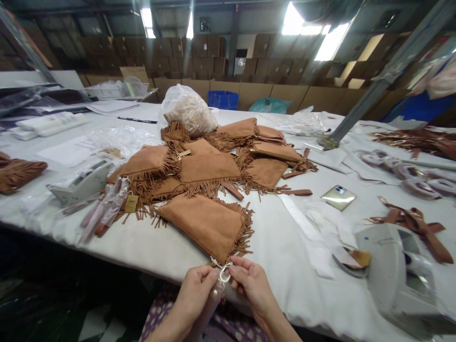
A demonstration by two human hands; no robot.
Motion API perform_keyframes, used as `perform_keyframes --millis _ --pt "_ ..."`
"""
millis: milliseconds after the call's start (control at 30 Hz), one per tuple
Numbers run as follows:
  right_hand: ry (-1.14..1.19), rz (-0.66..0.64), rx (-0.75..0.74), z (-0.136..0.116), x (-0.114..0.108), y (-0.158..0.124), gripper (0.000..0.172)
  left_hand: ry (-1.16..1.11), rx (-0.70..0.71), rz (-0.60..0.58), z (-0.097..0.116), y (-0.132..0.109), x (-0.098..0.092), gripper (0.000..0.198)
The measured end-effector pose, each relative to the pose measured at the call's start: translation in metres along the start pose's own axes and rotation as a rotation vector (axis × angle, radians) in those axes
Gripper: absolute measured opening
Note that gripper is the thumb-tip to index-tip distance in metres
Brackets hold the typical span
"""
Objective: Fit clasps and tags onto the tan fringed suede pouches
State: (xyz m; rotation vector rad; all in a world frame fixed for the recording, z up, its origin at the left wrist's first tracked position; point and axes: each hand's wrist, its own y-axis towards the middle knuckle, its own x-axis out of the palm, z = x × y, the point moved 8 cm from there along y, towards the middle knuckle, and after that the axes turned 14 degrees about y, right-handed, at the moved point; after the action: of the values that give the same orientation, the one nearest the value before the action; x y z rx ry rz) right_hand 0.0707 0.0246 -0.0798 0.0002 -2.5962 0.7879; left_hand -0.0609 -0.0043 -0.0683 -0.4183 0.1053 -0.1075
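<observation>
A brown fringed suede pouch [206, 221] lies at the table's front edge, one corner pointing toward me. At that corner hangs a gold ring clasp [225, 273]. My right hand [251, 280] pinches the clasp from the right, thumb and forefinger closed on it. From the left, my left hand [198, 287] grips the end of a wrist strap [210, 308] in clear wrapping, close against the clasp. Whether the strap and pouch are joined is hidden by my fingers. Behind lies a pile of similar fringed pouches [210, 167], one with a gold tag [131, 204].
Tape dispensers stand at left [83, 183] and right [395, 275]. A phone [338, 197] and loose brown straps [416, 225] lie to the right. A stuffed plastic bag [187, 109] sits behind the pile. A metal post [377, 85] rises from the table.
</observation>
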Motion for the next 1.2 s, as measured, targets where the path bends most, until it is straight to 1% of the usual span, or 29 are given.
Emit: perform_keyframes --millis 67,100,267,400,433,500,567,600,667,767,867,933,1000,1067,1133,1200 --pt "-0.028 -0.011 -0.007 0.001 0.001 -0.001 0.046 -0.122 -0.044 -0.002 -0.001 0.002 0.007 0.043" --pt "-0.04 -0.013 -0.012 0.001 0.001 -0.002 0.044 -0.148 -0.055 0.01 -0.001 0.003 0.008 0.043" --pt "-0.117 -0.024 -0.038 0.0 0.001 -0.001 0.04 -0.098 -0.074 0.111 -0.005 0.004 0.006 0.044" --pt "-0.161 -0.093 -0.077 -0.001 0.002 -0.001 0.043 -0.094 -0.059 0.172 -0.009 0.006 0.002 0.04" --pt "-0.162 -0.095 -0.085 -0.001 0.0 -0.002 0.044 -0.101 -0.065 0.177 -0.01 0.006 0.002 0.039" --pt "-0.174 -0.055 -0.083 0.002 -0.007 -0.004 0.05 -0.118 -0.083 0.16 -0.012 0.006 0.002 0.036" --pt "-0.232 -0.009 -0.046 0.007 -0.014 -0.008 0.055 -0.126 -0.093 0.127 -0.012 0.005 0.002 0.033" --pt "-0.276 -0.013 -0.018 0.011 -0.013 -0.011 0.057 -0.121 -0.094 0.116 -0.011 0.005 0.001 0.031" --pt "-0.345 -0.069 0.022 0.016 -0.005 -0.015 0.057 -0.083 -0.081 0.114 -0.007 0.004 -0.002 0.028" --pt "-0.328 -0.163 0.054 0.018 0.015 -0.018 0.053 0.082 -0.01 0.138 0.003 0.004 -0.01 0.027" --pt "-0.288 -0.174 0.089 0.017 0.029 -0.017 0.048 0.342 0.092 0.229 0.016 0.002 -0.021 0.026" --pt "-0.268 -0.181 0.094 0.015 0.035 -0.015 0.045 0.441 0.137 0.285 0.02 0.001 -0.025 0.026" --pt "-0.225 -0.225 0.097 0.014 0.039 -0.013 0.043 0.417 0.143 0.276 0.016 0.003 -0.025 0.028" --pt "-0.175 -0.263 0.115 0.015 0.04 -0.012 0.041 0.324 0.125 0.237 0.01 0.006 -0.025 0.031" --pt "-0.144 -0.262 0.147 0.018 0.037 -0.012 0.039 0.266 0.11 0.24 0.005 0.006 -0.03 0.035" --pt "-0.132 -0.241 0.17 0.023 0.033 -0.012 0.038 0.265 0.104 0.233 0.003 0.002 -0.036 0.041"
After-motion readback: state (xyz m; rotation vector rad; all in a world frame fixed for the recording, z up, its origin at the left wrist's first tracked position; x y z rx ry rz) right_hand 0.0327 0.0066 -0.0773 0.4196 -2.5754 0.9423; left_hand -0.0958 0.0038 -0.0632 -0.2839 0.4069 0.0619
